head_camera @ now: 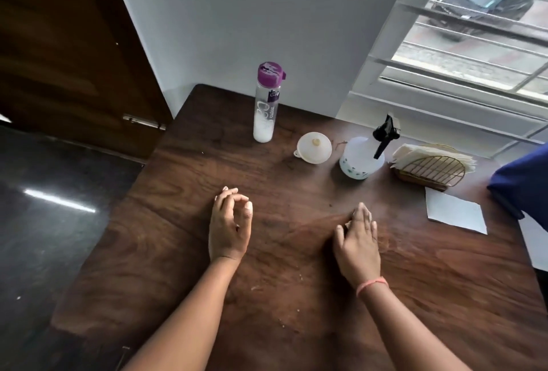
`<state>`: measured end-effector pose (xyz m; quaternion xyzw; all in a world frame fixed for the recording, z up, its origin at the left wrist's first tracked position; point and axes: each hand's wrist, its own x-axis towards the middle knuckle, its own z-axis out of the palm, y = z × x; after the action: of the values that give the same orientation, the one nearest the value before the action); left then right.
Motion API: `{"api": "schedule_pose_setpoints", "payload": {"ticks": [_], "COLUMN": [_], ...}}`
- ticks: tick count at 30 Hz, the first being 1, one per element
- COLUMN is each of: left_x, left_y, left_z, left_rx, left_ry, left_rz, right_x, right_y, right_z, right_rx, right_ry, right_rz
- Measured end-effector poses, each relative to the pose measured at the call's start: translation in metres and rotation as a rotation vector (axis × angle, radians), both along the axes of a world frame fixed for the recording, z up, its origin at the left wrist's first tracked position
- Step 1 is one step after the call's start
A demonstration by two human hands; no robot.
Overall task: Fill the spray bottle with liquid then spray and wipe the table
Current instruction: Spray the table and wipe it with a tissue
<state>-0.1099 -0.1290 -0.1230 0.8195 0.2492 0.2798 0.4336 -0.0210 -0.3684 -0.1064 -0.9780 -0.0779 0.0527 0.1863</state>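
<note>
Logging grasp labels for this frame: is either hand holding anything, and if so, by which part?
Nothing is held. The left hand hovers loosely curled over the table; the right hand rests flat on it.

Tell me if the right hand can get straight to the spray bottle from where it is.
Probably yes. The right hand lies flat on the table, holding nothing, and the spray bottle stands beyond it with only bare wood between. The funnel and napkin holder flank the bottle but sit off that line.

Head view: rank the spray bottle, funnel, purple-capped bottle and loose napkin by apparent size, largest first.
1. Spray bottle
2-3. Loose napkin and purple-capped bottle: too alike to rank; the napkin lies nearer the camera
4. Funnel
</note>
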Motion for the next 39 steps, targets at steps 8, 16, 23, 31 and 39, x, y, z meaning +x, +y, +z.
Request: {"api": "schedule_pose_setpoints", "payload": {"ticks": [8,16,23,31,39], "left_x": [0.0,0.0,-0.002,-0.002,0.001], "left_y": [0.001,-0.002,0.002,-0.001,0.0], "left_z": [0.002,0.005,0.005,0.006,0.007], "left_rx": [-0.028,-0.048,-0.103,-0.072,-0.07], "left_ry": [0.008,-0.009,-0.015,0.023,0.03], "left_rz": [0.025,0.053,0.111,0.089,0.083], "right_x": [-0.052,0.014,-0.005,0.05,0.023], "right_y": [0.105,0.061,0.152,0.144,0.154], "right_z": [-0.004,-0.007,-0.01,-0.001,-0.006], "right_rx": [-0.041,-0.184,-0.098,-0.12,-0.093], "right_ry": [-0.073,0.01,-0.073,0.015,-0.113], "right_rz": [0.722,0.112,0.587,0.362,0.886]}}
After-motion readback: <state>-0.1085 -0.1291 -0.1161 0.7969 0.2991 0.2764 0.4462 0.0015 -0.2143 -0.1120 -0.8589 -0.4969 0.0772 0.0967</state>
